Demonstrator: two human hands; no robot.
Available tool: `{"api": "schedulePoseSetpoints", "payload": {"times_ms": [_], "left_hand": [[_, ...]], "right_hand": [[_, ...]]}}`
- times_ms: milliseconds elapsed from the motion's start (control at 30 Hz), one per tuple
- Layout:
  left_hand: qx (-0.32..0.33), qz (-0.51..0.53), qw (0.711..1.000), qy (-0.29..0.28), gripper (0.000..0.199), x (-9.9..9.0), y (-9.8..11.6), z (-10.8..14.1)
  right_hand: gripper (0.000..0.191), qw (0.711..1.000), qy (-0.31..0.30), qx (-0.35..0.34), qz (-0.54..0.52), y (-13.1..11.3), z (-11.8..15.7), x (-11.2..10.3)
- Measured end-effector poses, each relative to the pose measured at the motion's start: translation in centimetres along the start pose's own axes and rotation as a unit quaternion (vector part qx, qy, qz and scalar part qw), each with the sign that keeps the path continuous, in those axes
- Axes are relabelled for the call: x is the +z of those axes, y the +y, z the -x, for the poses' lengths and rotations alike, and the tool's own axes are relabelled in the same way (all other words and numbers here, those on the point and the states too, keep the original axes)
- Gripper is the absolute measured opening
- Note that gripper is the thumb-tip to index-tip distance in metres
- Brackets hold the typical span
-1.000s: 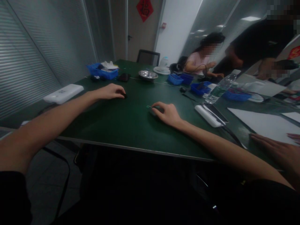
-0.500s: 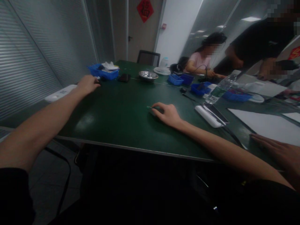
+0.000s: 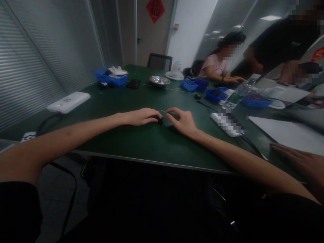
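Note:
My left hand (image 3: 143, 116) is over the middle of the green table (image 3: 121, 143), its fingers closed on a small black object (image 3: 159, 119) whose kind I cannot make out. Just to its right, my right hand (image 3: 182, 121) rests low on the tabletop. Thumb and forefinger there pinch a thin pale rod-like piece (image 3: 163, 111), pointing left towards the left fingertips. A narrow gap shows between the two hands; whether the pieces touch is too small to tell.
A white power bank (image 3: 69, 102) lies at the left, another white device (image 3: 225, 125) at the right. Farther back are a metal bowl (image 3: 159, 81), a blue basket (image 3: 111, 78), a black phone (image 3: 133, 83) and a water bottle (image 3: 239, 92). Another person's hand (image 3: 301, 158) rests by paper at right.
My left hand has moved right and nearer, from beside the blue basket to my right hand, bringing the small black object. The right hand stays almost in place with its thin piece.

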State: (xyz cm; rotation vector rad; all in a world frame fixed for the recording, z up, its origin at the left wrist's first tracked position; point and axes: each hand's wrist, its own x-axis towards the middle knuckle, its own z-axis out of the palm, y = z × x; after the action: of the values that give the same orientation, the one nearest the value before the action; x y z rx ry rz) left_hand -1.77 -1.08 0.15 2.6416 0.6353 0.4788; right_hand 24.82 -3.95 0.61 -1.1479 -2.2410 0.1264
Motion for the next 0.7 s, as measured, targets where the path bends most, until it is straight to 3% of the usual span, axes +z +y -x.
{"api": "schedulePoseSetpoints", "payload": {"times_ms": [100, 200, 333, 433, 567, 700], "left_hand": [[-0.042, -0.042, 0.998, 0.002, 0.035, -1.3, -2.1, 1.0], [-0.118, -0.108, 0.987, 0.026, 0.042, -3.7, -6.0, 3.1], [-0.269, -0.198, 0.94, 0.063, 0.047, -7.1, -11.4, 7.0], [-0.34, -0.245, 0.904, 0.083, 0.05, -9.2, -14.2, 10.3], [-0.41, -0.302, 0.856, 0.09, 0.048, -10.8, -16.1, 13.1], [-0.432, -0.274, 0.854, 0.098, 0.048, -11.5, -16.6, 13.8]], "right_hand": [[0.035, 1.0, -0.007, -0.001, 0.001, 0.0, 0.1, 0.0], [0.036, 1.0, -0.014, -0.003, 0.003, -0.1, 0.1, -0.1], [0.036, 1.0, -0.022, -0.005, 0.008, 0.0, 0.2, -0.1], [0.035, 1.0, -0.024, -0.011, 0.007, 0.0, 0.2, -0.1], [0.035, 1.0, -0.028, -0.011, 0.009, 0.0, 0.2, -0.1], [0.035, 1.0, -0.025, -0.016, 0.009, 0.0, 0.1, 0.0]]}}
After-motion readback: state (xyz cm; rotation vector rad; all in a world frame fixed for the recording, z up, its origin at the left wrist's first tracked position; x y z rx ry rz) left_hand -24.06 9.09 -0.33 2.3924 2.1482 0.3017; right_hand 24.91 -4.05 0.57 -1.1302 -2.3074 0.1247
